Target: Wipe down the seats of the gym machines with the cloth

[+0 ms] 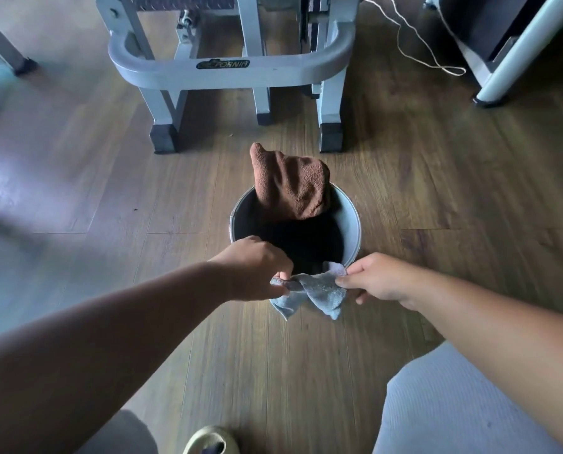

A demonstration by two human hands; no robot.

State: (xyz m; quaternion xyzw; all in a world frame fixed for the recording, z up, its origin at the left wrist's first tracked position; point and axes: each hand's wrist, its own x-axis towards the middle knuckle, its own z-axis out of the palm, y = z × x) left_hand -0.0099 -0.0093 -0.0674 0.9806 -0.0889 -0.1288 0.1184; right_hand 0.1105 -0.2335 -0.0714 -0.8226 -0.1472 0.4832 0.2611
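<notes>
Soft, light, floppy grey cloth (319, 294), pinched at opposite edges by left hand (257, 263) and right hand (376, 278); probably best bunched in one palm.

Both arms outstretched, left hand (257, 267) and right hand (378, 280) pinching, fingers curled

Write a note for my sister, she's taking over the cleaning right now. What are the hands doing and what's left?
Left hand: pinching one end of the grey cloth.
Right hand: pinching the other end; the cloth hangs between them above the near rim of the bucket.
Brown cloth: draped over the bucket's far rim.
Gym machine: just beyond; no seat in view.
Done: cloth in hand.
Left: wipe the seats.
</notes>
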